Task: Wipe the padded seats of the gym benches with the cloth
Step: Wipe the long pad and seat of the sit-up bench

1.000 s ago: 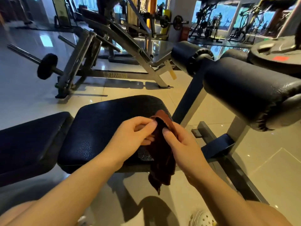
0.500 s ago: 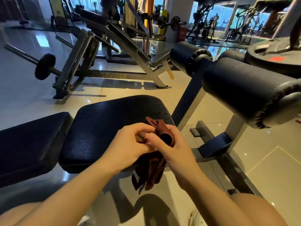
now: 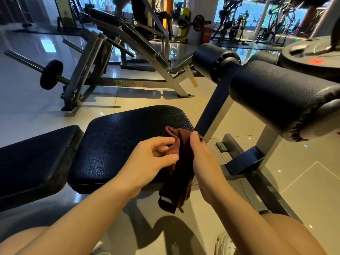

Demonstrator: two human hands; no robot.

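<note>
**Mia:** Is the wiping done?

**Sam:** I don't think so. The brown cloth (image 3: 179, 173) is up in the air. It hangs between the two hands, above the near edge of the padded seat (image 3: 119, 144). It is all bunched up, and it does not lie flat on the seat. I think the person is only getting the cloth ready.

**Mia:** Does the seat look clean?

**Sam:** I can't tell. It is dark and shiny, and I see no wet marks on it. The backrest pad (image 3: 31, 162) on the left and the big roller pad (image 3: 276, 100) on the right show no marks either. So I guess most of the job is left.

**Mia:** What is the left hand (image 3: 150, 159) doing?

**Sam:** Its fingers are curled. The thumb and fingertips pinch the left side of the cloth.

**Mia:** And the right hand (image 3: 202, 159)?

**Sam:** It stands on its edge, thumb on top. The thumb presses the top of the cloth, so it holds the cloth too. Its other fingers are hidden behind the cloth.

**Mia:** Where are the arms?

**Sam:** Both reach forward from the bottom and meet in the middle, just over the seat.
</note>
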